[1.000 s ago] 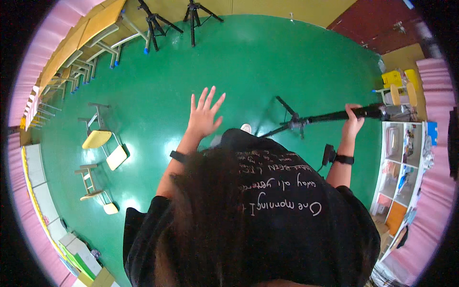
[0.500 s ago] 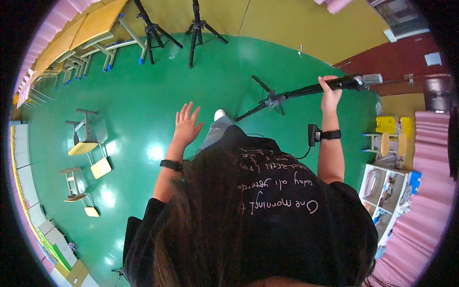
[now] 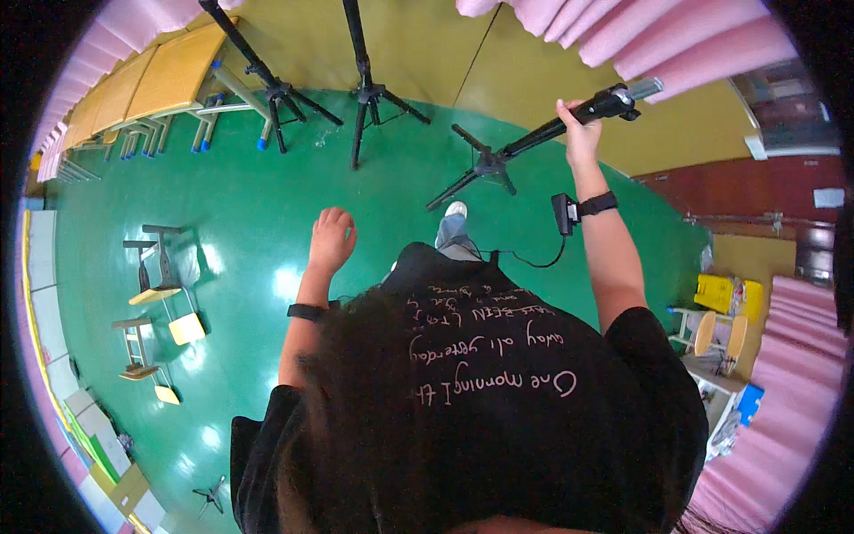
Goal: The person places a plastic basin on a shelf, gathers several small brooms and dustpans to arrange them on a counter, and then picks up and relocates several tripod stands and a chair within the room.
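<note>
My right hand (image 3: 582, 133) is wrapped round the upper part of a black tripod stand (image 3: 534, 140) with a silver tube at its top. The stand leans to the right, and its spread legs (image 3: 488, 166) are low, over the green floor; whether they touch it I cannot tell. My left hand (image 3: 333, 240) hangs over the floor with its fingers curled in, and nothing shows in it. Two more black tripod stands, a left one (image 3: 276, 92) and a right one (image 3: 363, 93), stand upright by the far wall.
A row of yellow-topped desks (image 3: 169, 80) lines the far left. Chairs (image 3: 158, 276) with yellow seats are on the left floor (image 3: 231, 196). At right are a yellow container (image 3: 725, 294), small stools (image 3: 703, 334) and a white shelf (image 3: 716, 383). Pink curtains (image 3: 658, 40) hang by the walls.
I have moved forward, toward the two standing tripod stands, carrying the held stand along. My left hand's fingers have gone from spread to curled. My right hand keeps its hold.
</note>
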A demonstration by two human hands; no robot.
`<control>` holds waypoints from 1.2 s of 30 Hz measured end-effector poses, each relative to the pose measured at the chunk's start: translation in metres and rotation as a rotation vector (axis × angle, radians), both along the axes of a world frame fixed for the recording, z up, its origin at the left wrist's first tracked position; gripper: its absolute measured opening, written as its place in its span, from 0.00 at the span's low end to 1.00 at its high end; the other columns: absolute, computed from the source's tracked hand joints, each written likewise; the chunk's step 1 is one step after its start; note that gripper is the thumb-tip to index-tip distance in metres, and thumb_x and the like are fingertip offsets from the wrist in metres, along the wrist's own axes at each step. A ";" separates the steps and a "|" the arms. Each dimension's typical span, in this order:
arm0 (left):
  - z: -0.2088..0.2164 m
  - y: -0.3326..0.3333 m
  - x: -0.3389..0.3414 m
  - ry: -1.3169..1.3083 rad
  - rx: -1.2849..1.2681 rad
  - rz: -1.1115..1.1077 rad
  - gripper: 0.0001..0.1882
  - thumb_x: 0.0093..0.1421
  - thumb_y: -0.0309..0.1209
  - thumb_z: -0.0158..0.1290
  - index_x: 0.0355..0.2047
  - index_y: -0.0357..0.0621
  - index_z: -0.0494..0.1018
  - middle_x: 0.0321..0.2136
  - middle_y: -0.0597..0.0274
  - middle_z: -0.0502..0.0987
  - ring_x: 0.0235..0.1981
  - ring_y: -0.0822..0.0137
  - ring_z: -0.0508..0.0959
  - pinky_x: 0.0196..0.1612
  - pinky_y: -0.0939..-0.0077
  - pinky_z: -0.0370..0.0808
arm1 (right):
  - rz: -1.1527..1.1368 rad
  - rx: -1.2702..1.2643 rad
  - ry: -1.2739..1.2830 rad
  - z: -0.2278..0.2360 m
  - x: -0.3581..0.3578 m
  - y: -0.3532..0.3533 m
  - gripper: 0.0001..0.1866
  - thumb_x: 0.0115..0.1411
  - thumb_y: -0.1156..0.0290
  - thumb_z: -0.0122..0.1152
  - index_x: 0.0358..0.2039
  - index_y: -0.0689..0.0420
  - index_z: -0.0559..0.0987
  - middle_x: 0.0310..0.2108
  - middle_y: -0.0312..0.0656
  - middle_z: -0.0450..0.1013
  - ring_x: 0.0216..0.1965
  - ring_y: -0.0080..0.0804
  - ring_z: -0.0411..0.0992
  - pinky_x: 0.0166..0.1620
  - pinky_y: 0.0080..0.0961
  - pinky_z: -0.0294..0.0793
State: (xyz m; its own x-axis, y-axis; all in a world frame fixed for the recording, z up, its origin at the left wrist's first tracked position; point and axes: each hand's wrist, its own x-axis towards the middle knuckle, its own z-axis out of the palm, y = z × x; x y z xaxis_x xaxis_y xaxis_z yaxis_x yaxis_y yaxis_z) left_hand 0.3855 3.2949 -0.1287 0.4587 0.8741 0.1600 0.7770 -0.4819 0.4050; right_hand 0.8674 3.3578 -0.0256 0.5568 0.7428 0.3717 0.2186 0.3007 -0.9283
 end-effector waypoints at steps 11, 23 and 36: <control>0.003 0.086 0.085 -0.021 -0.127 0.146 0.06 0.51 0.29 0.50 0.31 0.46 0.71 0.33 0.57 0.72 0.39 0.54 0.70 0.40 0.60 0.69 | 0.122 -0.058 0.050 -0.011 0.036 0.168 0.11 0.47 0.75 0.67 0.20 0.55 0.71 0.21 0.29 0.65 0.24 0.18 0.62 0.30 0.18 0.63; -0.011 0.098 0.078 -0.018 -0.300 0.244 0.09 0.53 0.31 0.49 0.35 0.46 0.70 0.34 0.55 0.72 0.38 0.52 0.73 0.39 0.60 0.71 | 0.233 -0.110 0.006 -0.016 0.058 0.258 0.11 0.47 0.77 0.67 0.20 0.55 0.71 0.22 0.28 0.65 0.25 0.17 0.62 0.32 0.16 0.62; -0.024 0.163 0.113 0.020 -0.439 0.169 0.09 0.53 0.31 0.48 0.35 0.45 0.70 0.35 0.54 0.73 0.38 0.52 0.73 0.41 0.60 0.71 | 0.210 -0.142 -0.009 -0.023 0.096 0.288 0.12 0.47 0.79 0.65 0.19 0.55 0.68 0.22 0.28 0.64 0.27 0.18 0.63 0.34 0.18 0.63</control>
